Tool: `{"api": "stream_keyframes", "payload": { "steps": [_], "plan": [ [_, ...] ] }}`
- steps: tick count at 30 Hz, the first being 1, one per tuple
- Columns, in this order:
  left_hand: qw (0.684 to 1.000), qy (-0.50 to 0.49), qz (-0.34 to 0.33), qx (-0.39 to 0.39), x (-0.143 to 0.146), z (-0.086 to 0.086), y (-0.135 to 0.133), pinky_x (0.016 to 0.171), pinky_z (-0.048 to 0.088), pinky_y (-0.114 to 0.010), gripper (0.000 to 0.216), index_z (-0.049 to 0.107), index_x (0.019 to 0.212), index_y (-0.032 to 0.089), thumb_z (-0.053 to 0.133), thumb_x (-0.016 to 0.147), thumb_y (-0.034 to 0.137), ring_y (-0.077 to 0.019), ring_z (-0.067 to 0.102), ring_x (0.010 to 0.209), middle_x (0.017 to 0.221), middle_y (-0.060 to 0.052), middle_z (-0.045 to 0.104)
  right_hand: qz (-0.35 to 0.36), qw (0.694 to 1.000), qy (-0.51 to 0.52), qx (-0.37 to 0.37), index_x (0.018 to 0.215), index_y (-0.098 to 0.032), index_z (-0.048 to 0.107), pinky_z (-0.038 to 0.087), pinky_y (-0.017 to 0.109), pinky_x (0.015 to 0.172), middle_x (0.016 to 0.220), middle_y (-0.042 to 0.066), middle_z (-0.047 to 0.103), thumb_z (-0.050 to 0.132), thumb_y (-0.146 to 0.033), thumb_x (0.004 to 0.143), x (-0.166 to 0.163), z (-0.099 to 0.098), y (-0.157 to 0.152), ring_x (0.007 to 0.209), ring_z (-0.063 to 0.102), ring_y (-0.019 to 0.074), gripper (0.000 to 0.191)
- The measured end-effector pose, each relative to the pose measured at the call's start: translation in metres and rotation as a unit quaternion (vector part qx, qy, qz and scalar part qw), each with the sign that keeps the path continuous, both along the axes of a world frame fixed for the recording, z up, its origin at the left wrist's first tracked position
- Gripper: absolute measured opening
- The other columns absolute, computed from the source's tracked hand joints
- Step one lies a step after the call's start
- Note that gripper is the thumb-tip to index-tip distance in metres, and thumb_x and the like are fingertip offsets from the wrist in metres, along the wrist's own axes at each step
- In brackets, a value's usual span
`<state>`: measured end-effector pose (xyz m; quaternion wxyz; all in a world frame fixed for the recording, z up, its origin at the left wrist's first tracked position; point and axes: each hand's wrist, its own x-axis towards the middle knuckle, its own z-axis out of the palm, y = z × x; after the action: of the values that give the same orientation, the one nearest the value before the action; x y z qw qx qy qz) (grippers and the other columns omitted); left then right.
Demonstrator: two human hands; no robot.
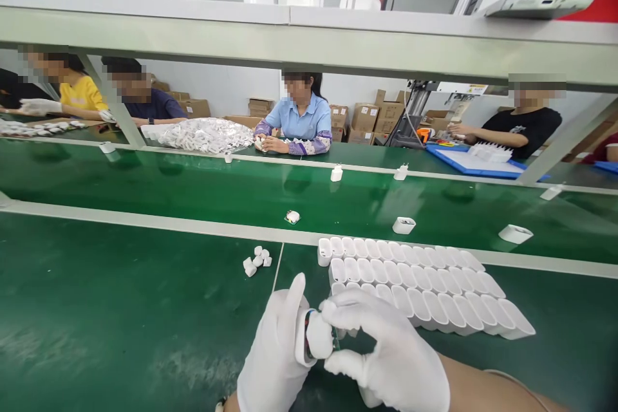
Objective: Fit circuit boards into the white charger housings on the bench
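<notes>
Both my hands wear white gloves and meet at the bottom middle over the green mat. My left hand [277,351] is closed round a small white plastic shell [313,337] with a dark part inside it. My right hand [386,354] pinches the same shell from the right with thumb and fingers. Just beyond my right hand lie three rows of open white shells [425,286], packed side by side. A small cluster of white plugs [257,261] sits to the left of the rows.
A green conveyor belt [193,190] runs across behind my mat with single white shells [403,225] on it. Beyond it several people sit at a bench, with a heap of white parts [205,135], a blue tray [476,164] and cardboard boxes. A metal shelf [309,32] spans overhead.
</notes>
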<state>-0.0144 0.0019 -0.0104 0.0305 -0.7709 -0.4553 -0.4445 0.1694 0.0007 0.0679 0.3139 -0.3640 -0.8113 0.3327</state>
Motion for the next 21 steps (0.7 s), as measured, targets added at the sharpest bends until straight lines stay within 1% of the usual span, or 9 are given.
{"api": "stream_keyframes", "payload": {
  "steps": [2,6,8,10,15,19,21],
  "plan": [
    [1.000,0.013,0.009,0.001,0.000,-0.001,-0.001,0.066,0.051,-0.032,0.082,0.003,0.153,0.023,0.050,0.087,0.007,-0.0192,0.055,0.074,0.088,-0.007,0.059,-0.007,1.000,-0.022,-0.013,0.083,-0.027,0.063,0.044,0.023,0.082,0.095,-0.005,0.060,0.074,-0.008,0.074,-0.003,0.003,-0.002,0.087,0.058,0.0117,0.024],
    [0.998,0.045,0.031,0.025,-0.001,-0.001,-0.001,0.066,0.049,-0.034,0.081,0.002,0.153,0.017,0.048,0.088,0.006,-0.0198,0.052,0.072,0.086,-0.008,0.059,0.001,0.994,-0.104,0.016,0.079,-0.025,0.055,0.039,0.023,0.072,0.083,-0.008,0.058,0.071,-0.013,0.078,-0.009,0.009,-0.003,0.079,0.055,0.0107,0.021],
    [0.998,0.051,0.032,0.031,-0.001,-0.001,0.000,0.066,0.048,-0.033,0.078,0.002,0.153,0.014,0.047,0.089,0.006,-0.0198,0.050,0.072,0.084,-0.008,0.057,-0.013,0.991,-0.132,0.026,0.079,-0.026,0.053,0.037,0.024,0.067,0.081,-0.009,0.058,0.072,-0.014,0.077,-0.011,0.009,-0.005,0.075,0.054,0.0105,0.023],
    [0.998,0.051,0.030,0.030,-0.001,-0.002,0.001,0.066,0.048,-0.033,0.078,0.003,0.153,0.014,0.046,0.089,0.004,-0.0196,0.050,0.073,0.084,-0.008,0.057,-0.043,0.987,-0.150,0.031,0.079,-0.026,0.053,0.036,0.024,0.064,0.081,-0.009,0.059,0.073,-0.015,0.075,-0.012,0.009,-0.008,0.074,0.055,0.0114,0.024],
    [0.998,0.035,0.031,0.032,-0.002,-0.004,0.000,0.064,0.048,-0.033,0.078,0.006,0.153,0.020,0.046,0.088,0.004,-0.0188,0.052,0.072,0.085,-0.008,0.058,-0.089,0.979,-0.183,0.027,0.077,-0.028,0.056,0.038,0.025,0.065,0.083,-0.010,0.062,0.072,-0.017,0.075,-0.011,0.006,-0.011,0.076,0.058,0.0139,0.020],
    [0.999,0.037,0.018,0.021,-0.001,-0.006,0.000,0.060,0.049,-0.032,0.079,0.004,0.153,0.021,0.044,0.088,0.005,-0.0186,0.052,0.069,0.083,-0.007,0.058,-0.057,0.977,-0.197,0.056,0.077,-0.028,0.056,0.042,0.025,0.063,0.083,-0.009,0.064,0.071,-0.019,0.075,-0.011,0.003,-0.009,0.074,0.060,0.0152,0.017],
    [0.999,0.033,0.019,0.025,-0.001,-0.007,0.000,0.060,0.049,-0.032,0.079,0.004,0.153,0.022,0.044,0.088,0.004,-0.0183,0.052,0.069,0.083,-0.007,0.057,-0.061,0.972,-0.210,0.080,0.079,-0.028,0.058,0.046,0.025,0.060,0.087,-0.007,0.067,0.071,-0.019,0.072,-0.013,-0.001,-0.011,0.073,0.062,0.0164,0.017]
  ]
}}
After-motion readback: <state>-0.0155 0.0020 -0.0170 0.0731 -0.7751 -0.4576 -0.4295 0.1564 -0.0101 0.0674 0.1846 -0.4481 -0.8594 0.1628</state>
